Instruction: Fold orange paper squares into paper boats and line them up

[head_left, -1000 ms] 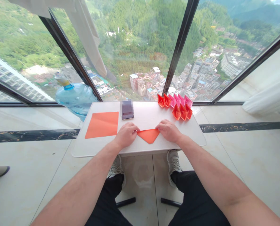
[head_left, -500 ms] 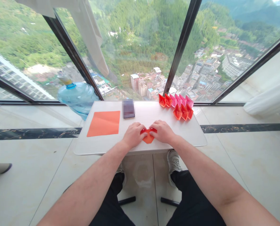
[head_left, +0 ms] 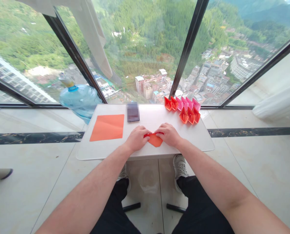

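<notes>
A small folded piece of orange-red paper (head_left: 155,140) lies near the front edge of the white table (head_left: 198,139). My left hand (head_left: 136,138) pinches its left corner, fingers curled. My right hand (head_left: 168,134) pinches its right corner in the same way. The paper's upper part is hidden under my fingers, and only a small point shows below them.
A flat orange sheet (head_left: 107,127) lies at the table's left, a phone (head_left: 132,112) behind it. Several folded orange and pink paper shapes (head_left: 185,110) stand at the back right. A blue water bottle (head_left: 80,100) leans by the window. My shoes (head_left: 180,169) show under the table.
My hands have come together from the wide triangle's two ends. The paper went from a broad triangle to a much smaller folded shape between my fingers.
</notes>
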A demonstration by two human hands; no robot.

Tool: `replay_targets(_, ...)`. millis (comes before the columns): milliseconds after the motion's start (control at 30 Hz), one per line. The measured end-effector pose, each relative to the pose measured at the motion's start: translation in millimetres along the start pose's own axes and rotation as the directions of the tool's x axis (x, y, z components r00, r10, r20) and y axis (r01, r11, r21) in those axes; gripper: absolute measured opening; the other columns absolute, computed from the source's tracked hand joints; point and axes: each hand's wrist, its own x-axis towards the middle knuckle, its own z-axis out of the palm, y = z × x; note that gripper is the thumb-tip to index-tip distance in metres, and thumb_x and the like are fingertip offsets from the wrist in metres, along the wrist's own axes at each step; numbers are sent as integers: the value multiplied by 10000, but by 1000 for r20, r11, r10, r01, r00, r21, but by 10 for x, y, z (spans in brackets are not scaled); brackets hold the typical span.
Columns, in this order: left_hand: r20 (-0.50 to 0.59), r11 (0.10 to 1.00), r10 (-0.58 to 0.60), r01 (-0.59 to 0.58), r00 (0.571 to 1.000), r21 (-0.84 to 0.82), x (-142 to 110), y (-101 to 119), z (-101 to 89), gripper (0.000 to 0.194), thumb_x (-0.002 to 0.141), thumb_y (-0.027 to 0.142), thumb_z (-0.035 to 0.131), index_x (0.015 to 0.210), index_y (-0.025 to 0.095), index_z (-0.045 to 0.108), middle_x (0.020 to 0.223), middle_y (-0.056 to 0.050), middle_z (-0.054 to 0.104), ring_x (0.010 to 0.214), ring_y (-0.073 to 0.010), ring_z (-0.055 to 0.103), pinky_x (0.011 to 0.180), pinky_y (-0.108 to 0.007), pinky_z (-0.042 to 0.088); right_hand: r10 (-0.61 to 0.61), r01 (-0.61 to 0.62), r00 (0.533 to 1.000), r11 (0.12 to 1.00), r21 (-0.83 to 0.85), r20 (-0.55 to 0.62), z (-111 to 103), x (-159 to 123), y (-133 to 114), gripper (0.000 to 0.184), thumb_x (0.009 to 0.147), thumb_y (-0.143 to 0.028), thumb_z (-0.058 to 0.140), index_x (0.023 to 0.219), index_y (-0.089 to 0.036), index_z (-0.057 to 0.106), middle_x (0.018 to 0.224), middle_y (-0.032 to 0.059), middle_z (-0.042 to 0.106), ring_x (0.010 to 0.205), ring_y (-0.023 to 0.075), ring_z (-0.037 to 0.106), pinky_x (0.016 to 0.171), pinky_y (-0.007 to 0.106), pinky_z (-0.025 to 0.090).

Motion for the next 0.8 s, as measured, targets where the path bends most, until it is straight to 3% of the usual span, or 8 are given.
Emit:
replay_targets(200,-42,998,58,-57,997,18,-32,-30,12,227,855,208,612,995,256,783,960,-47,656,945,-205,605,917,-359,498,-120,119,989,993,-13,-87,36,-48,56,117,873,-163,685,854,-247,764,889,39,686,876,190,565,845,329,457)
replay_targets(433,-46,987,137,-133,989,95,-48,-2,19,203,909,211,590,991,239,773,915,-52,671,913,-213,568,895,-374,493,-246,234,969,950,-206,-35,-37,-76,-17,173,939,-189,601,819,-205,725,822,58,663,819,187,522,790,316,436)
replay_targets(800,-32,983,153,-149,988,107,-48,0,14,181,913,200,596,937,234,772,921,-53,678,899,-211,559,869,-372,487,-337,328,941,895,-302,22,-106,-185,-40,224,924,-78,521,906,-195,712,884,64,676,864,190,518,768,312,409)
